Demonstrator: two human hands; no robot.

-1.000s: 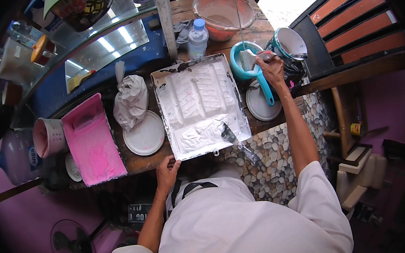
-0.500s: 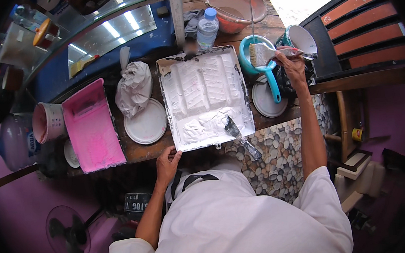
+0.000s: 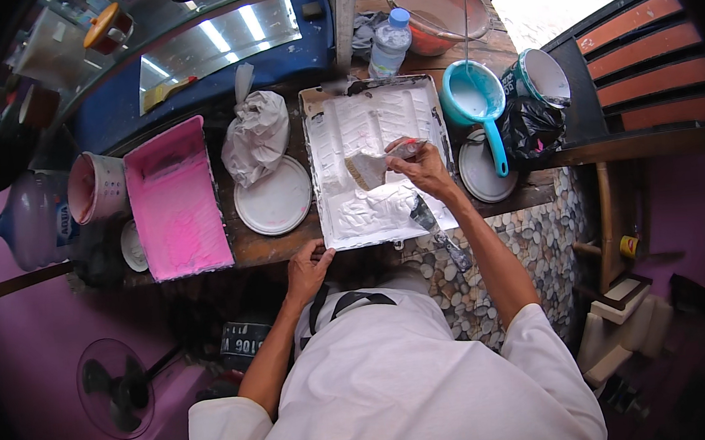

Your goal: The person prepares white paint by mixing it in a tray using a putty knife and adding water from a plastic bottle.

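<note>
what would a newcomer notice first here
The bright pink tray on the left jumps out first. Next is the white tray in the middle, with the right hand holding a brush over it. Right of that stands a turquoise dipper.

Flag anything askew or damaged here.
The scraper lies across the near edge of the white tray, handle jutting out, seemingly easy to knock. Dark patches mark the tray's far rim; stains or wear, I cannot tell.

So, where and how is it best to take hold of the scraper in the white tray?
Probably by the handle, coming from the person's near side: it sticks out past the tray's near edge, while the blade lies among white paste.
</note>
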